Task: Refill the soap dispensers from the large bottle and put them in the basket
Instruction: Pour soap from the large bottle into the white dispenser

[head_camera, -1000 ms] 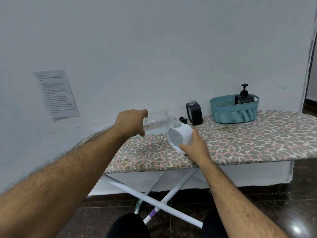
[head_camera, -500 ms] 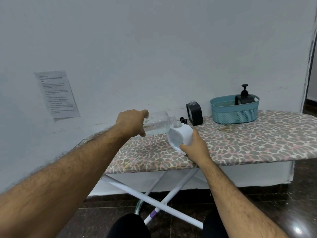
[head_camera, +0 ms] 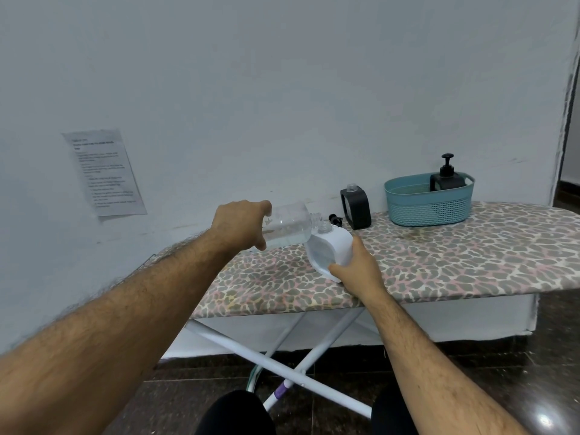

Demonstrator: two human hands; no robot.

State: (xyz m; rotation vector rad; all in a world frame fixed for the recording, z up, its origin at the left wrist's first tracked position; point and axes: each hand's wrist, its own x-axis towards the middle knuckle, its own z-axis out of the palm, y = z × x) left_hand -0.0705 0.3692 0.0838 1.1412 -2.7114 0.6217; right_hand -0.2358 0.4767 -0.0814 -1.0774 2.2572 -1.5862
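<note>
I'm holding the big clear bottle (head_camera: 288, 227) w/ my left hand (head_camera: 243, 226); fingers are wrapping round its fat end. The bottle is lying almost flat, tipped w/ its open mouth pointing right, and that mouth is sitting right at the neck of the white soap dispenser (head_camera: 329, 248). A bit of clear liquid is pooling along the bottle's low side.

My right hand (head_camera: 357, 270) is gripping the white dispenser from the near side, thumb on its front, fingers going round the right edge. The dispenser is leaning back to the left, its low corner is resting on the spotty ironing board (head_camera: 455, 255). So both hands are full and close together, w/ the bottle and dispenser between them.

Just past my right hand, a black dispenser (head_camera: 356, 205) is standing upright w/ its top off. A small black pump top (head_camera: 335, 219) is lying next to it, just behind the white one.

Further to the right of my right hand, the teal basket (head_camera: 423, 208) is sitting on the board. Another black dispenser w/ pump on (head_camera: 447, 178) is standing inside it at the right end.

Way off to the left of my left hand, a paper sheet (head_camera: 103, 172) is sticking to the wall. I can't read it.
</note>
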